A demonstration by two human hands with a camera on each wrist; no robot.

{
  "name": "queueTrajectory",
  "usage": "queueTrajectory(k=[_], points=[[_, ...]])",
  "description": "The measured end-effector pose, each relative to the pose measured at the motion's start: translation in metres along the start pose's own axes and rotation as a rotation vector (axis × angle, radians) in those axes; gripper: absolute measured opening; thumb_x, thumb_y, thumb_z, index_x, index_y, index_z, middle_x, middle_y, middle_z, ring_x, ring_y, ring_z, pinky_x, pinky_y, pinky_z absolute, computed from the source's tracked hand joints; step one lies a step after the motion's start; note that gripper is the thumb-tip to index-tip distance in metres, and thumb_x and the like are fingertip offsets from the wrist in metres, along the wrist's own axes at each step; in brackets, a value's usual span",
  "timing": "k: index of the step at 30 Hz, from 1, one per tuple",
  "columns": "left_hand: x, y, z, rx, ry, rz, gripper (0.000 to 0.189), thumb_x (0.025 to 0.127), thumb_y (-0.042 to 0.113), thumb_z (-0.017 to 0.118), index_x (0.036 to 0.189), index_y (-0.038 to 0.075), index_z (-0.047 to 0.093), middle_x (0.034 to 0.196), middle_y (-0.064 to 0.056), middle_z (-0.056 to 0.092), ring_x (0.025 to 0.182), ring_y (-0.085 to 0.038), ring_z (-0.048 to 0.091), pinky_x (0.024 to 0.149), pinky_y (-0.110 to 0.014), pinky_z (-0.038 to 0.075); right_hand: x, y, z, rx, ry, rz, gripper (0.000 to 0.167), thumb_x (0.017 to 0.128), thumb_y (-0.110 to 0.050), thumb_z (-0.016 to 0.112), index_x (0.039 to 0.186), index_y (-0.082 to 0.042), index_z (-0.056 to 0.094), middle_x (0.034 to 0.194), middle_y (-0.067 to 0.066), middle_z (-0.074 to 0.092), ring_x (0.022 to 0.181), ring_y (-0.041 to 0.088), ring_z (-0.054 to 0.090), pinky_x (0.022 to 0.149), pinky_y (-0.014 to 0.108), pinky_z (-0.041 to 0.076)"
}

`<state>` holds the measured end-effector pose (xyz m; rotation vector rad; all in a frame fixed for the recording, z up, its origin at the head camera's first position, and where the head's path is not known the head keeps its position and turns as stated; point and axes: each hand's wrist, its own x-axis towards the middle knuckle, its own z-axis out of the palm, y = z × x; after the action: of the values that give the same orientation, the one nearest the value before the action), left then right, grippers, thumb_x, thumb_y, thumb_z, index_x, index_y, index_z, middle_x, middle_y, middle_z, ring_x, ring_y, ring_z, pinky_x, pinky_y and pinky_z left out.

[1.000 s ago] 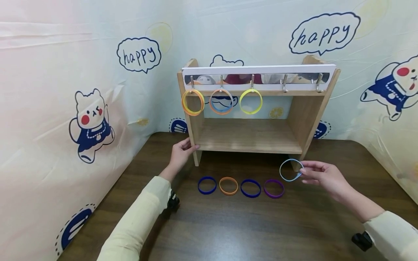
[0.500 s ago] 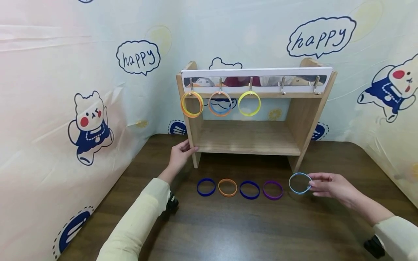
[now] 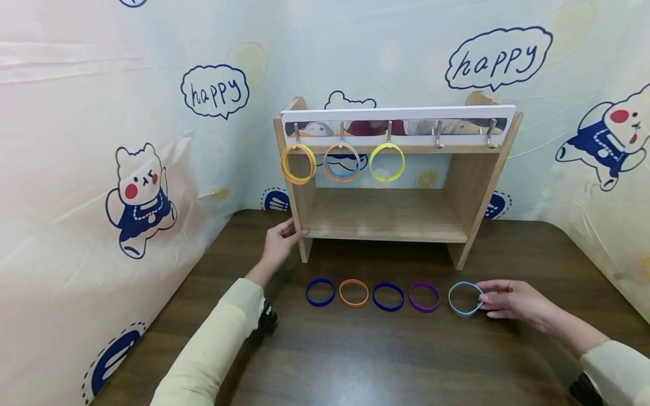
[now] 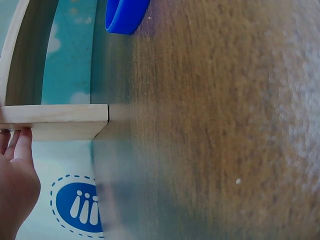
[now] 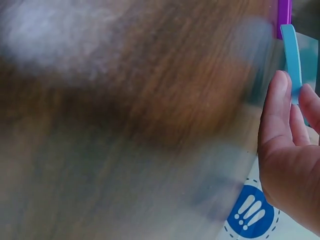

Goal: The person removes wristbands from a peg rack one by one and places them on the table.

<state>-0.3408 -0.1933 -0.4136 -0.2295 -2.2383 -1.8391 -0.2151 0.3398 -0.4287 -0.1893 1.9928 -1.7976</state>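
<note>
In the head view my right hand (image 3: pixel 518 303) pinches a light blue wristband (image 5: pixel 291 52) at its right side, close to the tabletop. Whether the band touches the table is hard to tell. To its left, in a row, lie a purple wristband (image 3: pixel 424 310), a dark blue wristband (image 3: pixel 388 309), an orange wristband (image 3: pixel 354 305) and another blue wristband (image 3: pixel 320 304). My left hand (image 3: pixel 277 247) holds the left side panel of a wooden shelf (image 3: pixel 386 214), thumb at the front edge; its other fingers are partly hidden behind the panel.
A white rail (image 3: pixel 406 111) with several metal hooks spans the shelf top. Orange and yellow bands (image 3: pixel 298 181), an orange and blue band pair (image 3: pixel 341 179) and a yellow band (image 3: pixel 387 179) hang from its left hooks. Printed cloth (image 3: pixel 152 84) surrounds the wooden table (image 3: pixel 355 361).
My right hand has moved the light blue wristband down and slightly right, toward the tabletop beside the purple one. The left hand stays on the shelf panel.
</note>
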Motion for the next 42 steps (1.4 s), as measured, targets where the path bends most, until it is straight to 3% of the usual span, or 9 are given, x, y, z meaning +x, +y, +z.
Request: queueTrajectory(k=[10, 20, 32, 39, 42], points=[[0.000, -0.001, 0.001, -0.008, -0.002, -0.011, 0.055, 0.085, 0.019, 0.077, 0.134, 0.004, 0.058, 0.129, -0.016, 0.060, 0.116, -0.025, 0.060, 0.092, -0.036, 0.051, 0.001, 0.004, 0.001, -0.042, 0.015, 0.029, 0.041, 0.097, -0.008, 0.060, 0.130, 0.014, 0.049, 0.103, 0.008, 0.068, 0.095, 0.019, 0.067, 0.081, 0.041, 0.057], [0.001, 0.001, 0.002, -0.029, 0.007, 0.003, 0.053, 0.085, 0.016, 0.077, 0.133, 0.003, 0.058, 0.127, -0.018, 0.061, 0.115, -0.026, 0.060, 0.091, -0.035, 0.051, 0.001, 0.004, 0.001, -0.090, 0.037, 0.061, 0.047, 0.096, -0.010, 0.062, 0.131, 0.017, 0.045, 0.104, 0.008, 0.067, 0.094, 0.019, 0.066, 0.081, 0.041, 0.057], [-0.002, 0.001, 0.001, -0.067, -0.015, -0.026, 0.054, 0.085, 0.015, 0.077, 0.134, 0.003, 0.057, 0.129, -0.018, 0.059, 0.118, -0.028, 0.058, 0.094, -0.036, 0.049, -0.003, 0.004, 0.004, -0.161, 0.072, 0.073, 0.049, 0.095, -0.013, 0.064, 0.130, 0.017, 0.047, 0.103, 0.009, 0.069, 0.092, 0.018, 0.067, 0.076, 0.039, 0.058], [-0.014, 0.029, 0.000, -0.045, -0.037, -0.041, 0.051, 0.088, 0.007, 0.073, 0.135, -0.003, 0.054, 0.129, -0.022, 0.057, 0.119, -0.032, 0.056, 0.095, -0.038, 0.049, -0.002, 0.002, 0.005, -0.177, 0.086, 0.076, 0.047, 0.095, -0.012, 0.064, 0.129, 0.016, 0.049, 0.103, 0.010, 0.068, 0.091, 0.019, 0.066, 0.075, 0.040, 0.058], [-0.016, 0.032, 0.000, -0.053, -0.036, -0.038, 0.051, 0.087, 0.006, 0.073, 0.134, -0.003, 0.054, 0.128, -0.023, 0.058, 0.118, -0.031, 0.057, 0.094, -0.036, 0.050, -0.003, 0.002, 0.004, -0.186, 0.082, 0.069, 0.045, 0.096, -0.010, 0.062, 0.129, 0.017, 0.049, 0.104, 0.011, 0.068, 0.092, 0.019, 0.066, 0.075, 0.040, 0.058]])
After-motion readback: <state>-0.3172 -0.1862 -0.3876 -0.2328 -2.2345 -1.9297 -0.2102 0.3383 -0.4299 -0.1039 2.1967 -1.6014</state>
